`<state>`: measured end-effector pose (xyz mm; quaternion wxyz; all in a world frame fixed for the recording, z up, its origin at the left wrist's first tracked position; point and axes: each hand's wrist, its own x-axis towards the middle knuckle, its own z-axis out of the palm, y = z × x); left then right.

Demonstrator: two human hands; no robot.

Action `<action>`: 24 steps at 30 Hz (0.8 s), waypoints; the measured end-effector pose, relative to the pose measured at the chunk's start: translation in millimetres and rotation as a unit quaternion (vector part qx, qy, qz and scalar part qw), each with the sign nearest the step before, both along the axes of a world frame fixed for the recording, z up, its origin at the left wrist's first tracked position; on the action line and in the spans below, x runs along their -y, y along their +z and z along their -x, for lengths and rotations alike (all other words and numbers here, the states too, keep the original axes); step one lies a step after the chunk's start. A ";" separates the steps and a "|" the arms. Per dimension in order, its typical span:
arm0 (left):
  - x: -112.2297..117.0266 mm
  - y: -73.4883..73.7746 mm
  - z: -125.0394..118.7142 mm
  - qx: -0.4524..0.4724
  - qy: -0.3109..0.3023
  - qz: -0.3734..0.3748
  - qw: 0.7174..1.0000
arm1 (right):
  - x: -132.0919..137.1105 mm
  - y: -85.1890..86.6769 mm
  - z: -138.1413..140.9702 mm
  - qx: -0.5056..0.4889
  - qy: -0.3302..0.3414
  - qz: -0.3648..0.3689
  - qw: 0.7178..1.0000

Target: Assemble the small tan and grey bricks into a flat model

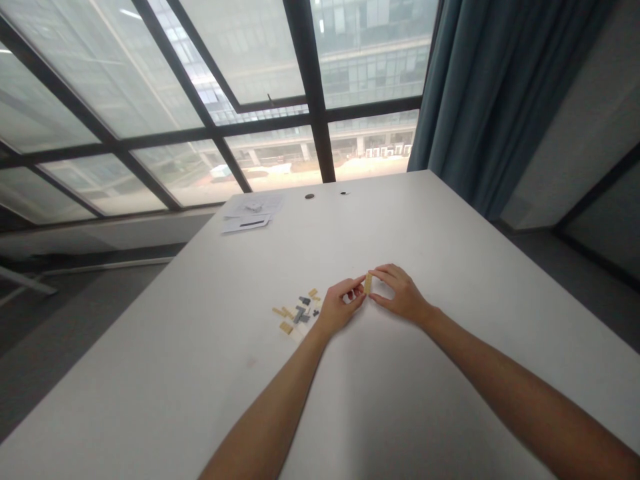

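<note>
Both hands meet above the middle of the desk point(200, 373), working on one small tan piece point(368, 284), which stands upright between them, its long side running roughly away from the person. The right hand point(403, 293) pinches it, thumb at the near end and forefinger at the far end, with an open gap between the two digits. The left hand point(343, 303) has its fingers curled in and its thumb and forefinger tips brought against the opposite side of the same piece. Whether the piece is a single part or several already joined cannot be determined at this size. To the left of the left hand, and partly behind it, lies a loose cluster: a square tan block point(286, 328) on the near side, grey parts point(299, 315) at the centre, a dark part point(305, 301) beyond these, and further small bits. As to progress, handling appears to be at an early stage: one piece is taken up, most visible parts lie unassembled, and no larger finished build is in view. The cluster therefore is judged to be outstanding work. Papers point(247, 213) and a dark round item point(310, 196) lie well apart, toward the far edge, untouched.
</note>
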<state>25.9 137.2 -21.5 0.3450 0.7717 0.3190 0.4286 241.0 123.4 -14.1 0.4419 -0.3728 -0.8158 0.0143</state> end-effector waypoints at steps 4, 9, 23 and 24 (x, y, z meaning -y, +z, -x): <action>1.7 6.9 -0.8 -0.003 0.014 -0.013 1.000 | -3.9 -4.2 -0.8 -0.014 -0.038 -0.025 0.999; 4.1 10.9 -2.0 -0.018 0.040 0.021 0.999 | -5.3 -6.1 -2.1 -0.029 -0.075 -0.054 0.995; 4.0 9.8 -3.5 -0.025 0.066 0.025 0.997 | -3.0 -2.4 -1.6 -0.075 -0.036 -0.018 0.996; 4.1 9.7 -3.4 -0.025 0.067 0.027 0.997 | -3.0 -2.6 -1.6 -0.076 -0.040 -0.017 0.996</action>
